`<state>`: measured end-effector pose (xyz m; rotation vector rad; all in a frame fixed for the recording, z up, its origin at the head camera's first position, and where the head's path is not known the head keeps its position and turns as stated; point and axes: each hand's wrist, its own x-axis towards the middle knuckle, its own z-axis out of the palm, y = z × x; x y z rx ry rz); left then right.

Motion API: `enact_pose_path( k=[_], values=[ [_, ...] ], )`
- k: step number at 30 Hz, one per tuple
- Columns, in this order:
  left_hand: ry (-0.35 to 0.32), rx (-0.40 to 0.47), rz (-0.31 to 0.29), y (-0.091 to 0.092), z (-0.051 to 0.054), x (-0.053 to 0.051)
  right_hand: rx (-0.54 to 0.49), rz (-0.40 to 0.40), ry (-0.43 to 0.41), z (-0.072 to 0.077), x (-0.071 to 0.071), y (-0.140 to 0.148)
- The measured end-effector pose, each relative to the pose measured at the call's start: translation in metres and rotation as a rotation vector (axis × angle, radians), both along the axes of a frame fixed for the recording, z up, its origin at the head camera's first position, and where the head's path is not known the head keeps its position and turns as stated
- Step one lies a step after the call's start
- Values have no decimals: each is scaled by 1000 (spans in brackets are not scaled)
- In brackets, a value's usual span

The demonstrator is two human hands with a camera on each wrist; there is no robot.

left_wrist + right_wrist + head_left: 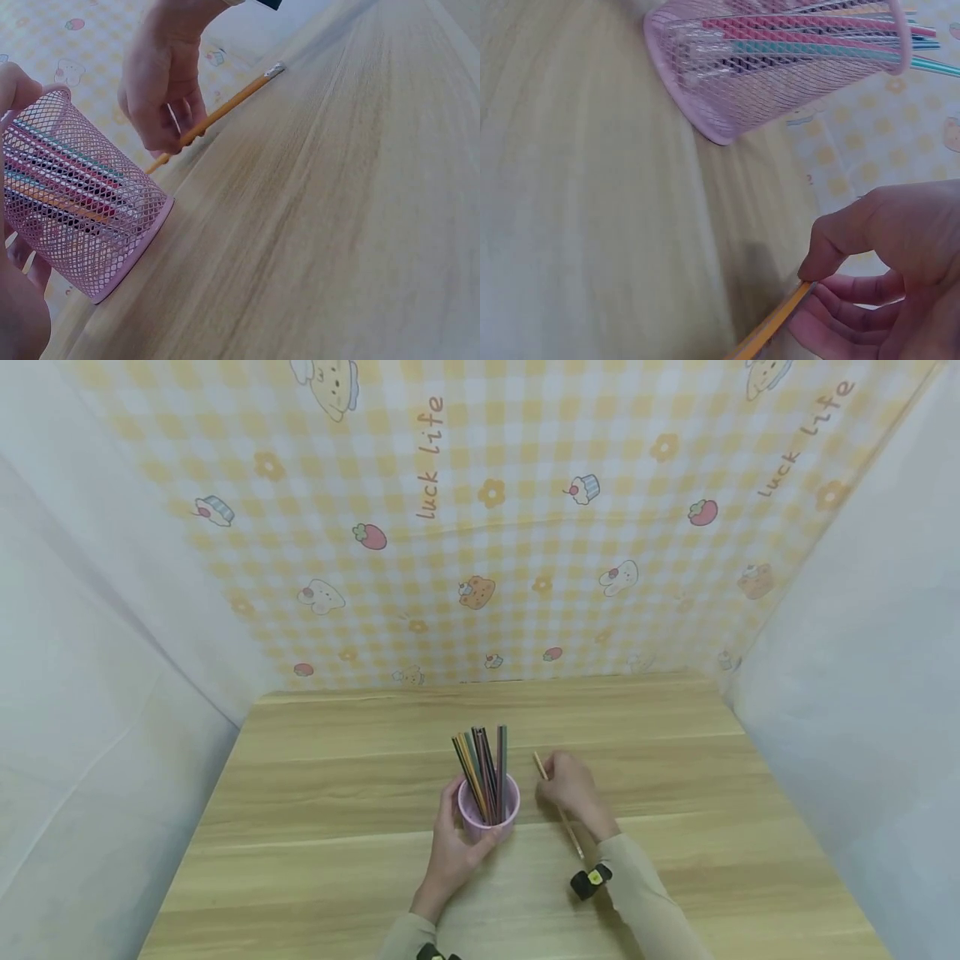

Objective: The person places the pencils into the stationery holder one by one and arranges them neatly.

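Note:
A pink mesh pencil cup (489,832) stands upright on the wood-grain table, with several pencils (480,768) of different colours leaning in it. My left hand (452,852) holds the cup round its near left side, the thumb along the front. To the right of the cup, my right hand (572,787) pinches a yellow pencil (570,833) between thumb and fingers. That pencil slants low over the table; in the left wrist view its silver eraser end (274,71) points away from the cup. Whether it touches the table, I cannot tell.
The wood-grain table (337,810) extends around both hands. Behind it hangs a yellow checked cloth (525,552) with cartoon prints. White sheets (847,635) wall off the left and right sides. A black band with a small device (591,881) sits on the right wrist.

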<state>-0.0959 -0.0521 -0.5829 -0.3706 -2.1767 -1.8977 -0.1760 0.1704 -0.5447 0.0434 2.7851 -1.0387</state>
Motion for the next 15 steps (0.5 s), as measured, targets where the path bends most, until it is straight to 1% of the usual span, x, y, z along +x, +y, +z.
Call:
enact_pose_path(
  k=[4,11,15],
  values=[
    [-5,8,-2,0,1,0,-42,-12,57,8,-3,5],
    [5,-2,-3,0,1,0,-79,-42,233,27,-6,9],
    [13,-3,-2,0,1,1,-143,-56,312,38,-5,9]
  ],
)
